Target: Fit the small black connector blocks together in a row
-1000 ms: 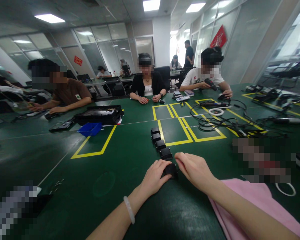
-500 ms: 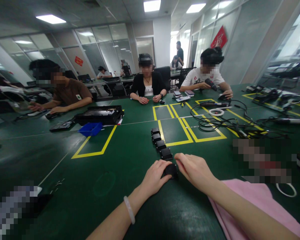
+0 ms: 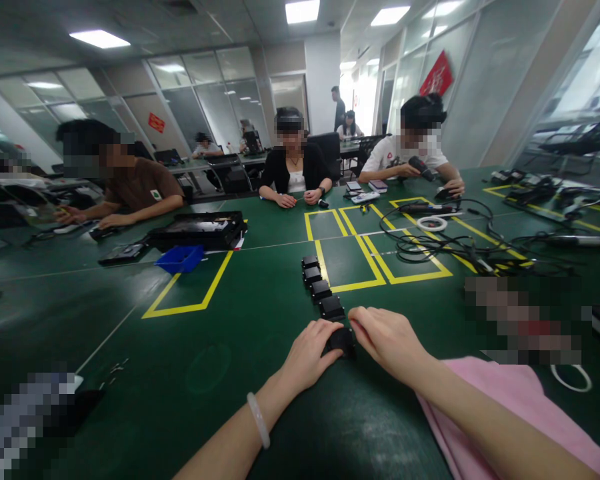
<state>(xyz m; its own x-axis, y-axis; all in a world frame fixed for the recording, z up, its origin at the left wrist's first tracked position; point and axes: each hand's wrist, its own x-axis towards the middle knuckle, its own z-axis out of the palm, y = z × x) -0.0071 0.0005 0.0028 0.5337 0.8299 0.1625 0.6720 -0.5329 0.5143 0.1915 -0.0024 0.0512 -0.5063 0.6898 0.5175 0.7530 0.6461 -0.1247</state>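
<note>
A small black box-shaped part (image 3: 341, 341) lies on the green table (image 3: 220, 333) right in front of me. My left hand (image 3: 307, 353) curls round its left side, and my right hand (image 3: 387, 337) closes on its right side. Both hands grip it together. Beyond it, a row of several identical black parts (image 3: 321, 288) runs away from me toward the yellow taped squares (image 3: 350, 260). A pale bracelet (image 3: 259, 419) sits on my left wrist.
A blue bin (image 3: 181, 257) and a black tray (image 3: 200, 229) lie at the left middle. Tangled black cables (image 3: 430, 243) and a white tape ring (image 3: 433, 224) lie at the right. Three people sit at the far side, one holding a power screwdriver (image 3: 420, 167).
My hands and the black part have stayed put. A person standing in the background has walked to the left.
</note>
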